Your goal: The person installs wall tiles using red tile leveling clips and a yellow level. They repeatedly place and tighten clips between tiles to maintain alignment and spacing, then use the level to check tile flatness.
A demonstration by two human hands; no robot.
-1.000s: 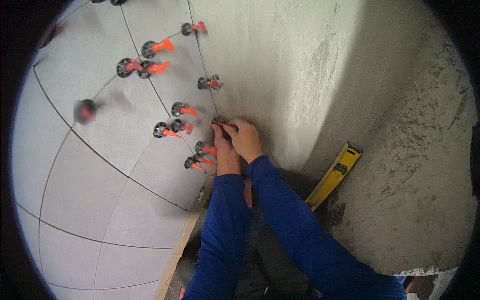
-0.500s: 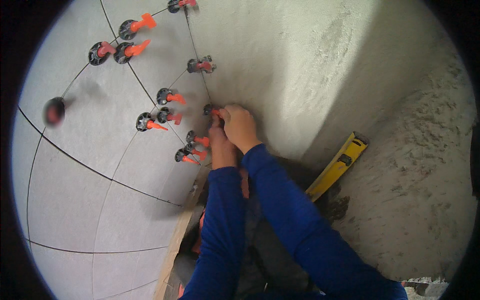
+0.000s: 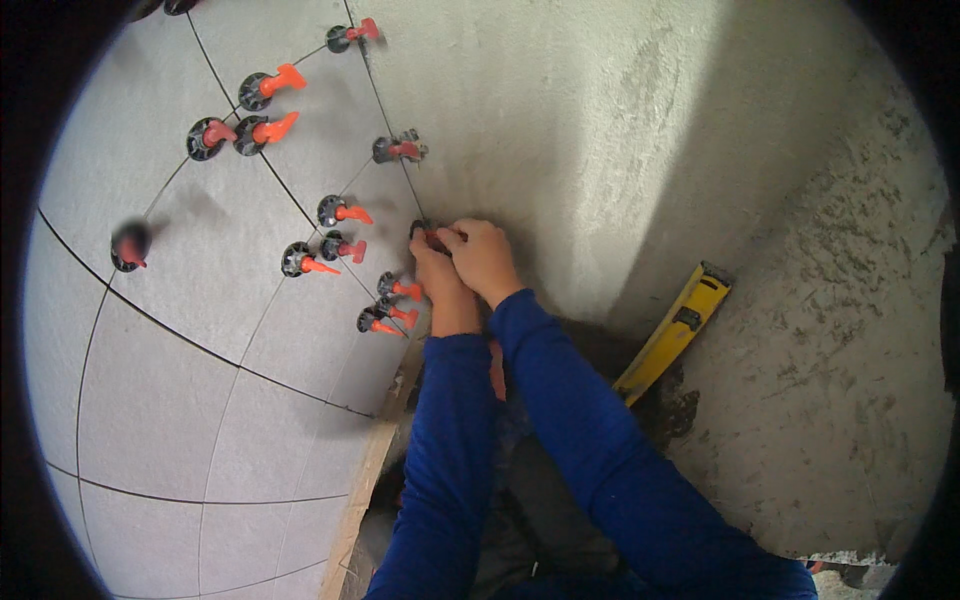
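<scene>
Long deep-blue sleeves, matching left and right, fabric lightly creased, snug plain cuffs, left hand bare, right hand bare.

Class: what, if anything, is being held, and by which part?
The right hand seems to pinch a black-and-red clip by its red handle; the left hand is at the same clip, its exact hold hidden.

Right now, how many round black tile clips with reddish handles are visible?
13: one clip at the left hand and right hand, three just lower left, three above those, two along the wall corner, three upper left, one far left. Dark shapes at top may be more.
</scene>
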